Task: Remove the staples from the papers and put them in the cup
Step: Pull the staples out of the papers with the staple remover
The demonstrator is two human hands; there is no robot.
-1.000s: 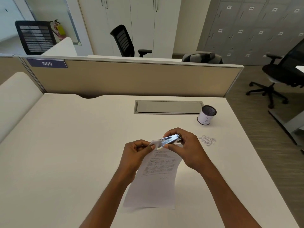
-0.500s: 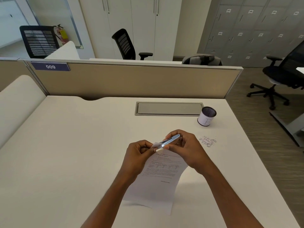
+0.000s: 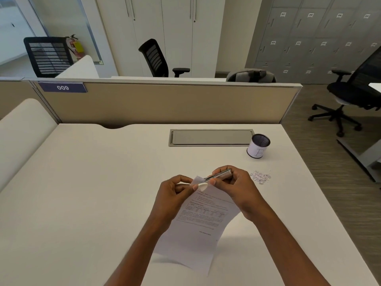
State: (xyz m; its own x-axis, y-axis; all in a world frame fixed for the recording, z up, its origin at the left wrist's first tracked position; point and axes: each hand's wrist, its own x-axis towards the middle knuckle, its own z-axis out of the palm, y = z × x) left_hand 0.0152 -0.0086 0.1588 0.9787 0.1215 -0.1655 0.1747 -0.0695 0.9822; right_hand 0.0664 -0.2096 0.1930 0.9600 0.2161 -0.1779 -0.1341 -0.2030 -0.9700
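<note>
My left hand point(image 3: 173, 193) pinches the top left corner of the printed papers point(image 3: 198, 226), which hang tilted above the white desk. My right hand point(image 3: 237, 186) grips a silver metal staple remover point(image 3: 219, 174), whose tip sits at that same corner. A small pile of removed staples point(image 3: 260, 176) lies on the desk just right of my right hand. The cup point(image 3: 258, 145), dark mesh with a white label, stands upright farther back on the right. The staple being worked is too small to see.
A grey cable hatch point(image 3: 210, 137) is set into the desk point(image 3: 92, 193) behind my hands. A beige partition point(image 3: 165, 104) closes the far edge. The desk's right edge drops to the floor, where a black office chair point(image 3: 354, 93) stands.
The papers have lifted and swung, their lower edge rising off the desk and tilting to the right. Both hands stay at the top corner, with the remover angled slightly more upward.
</note>
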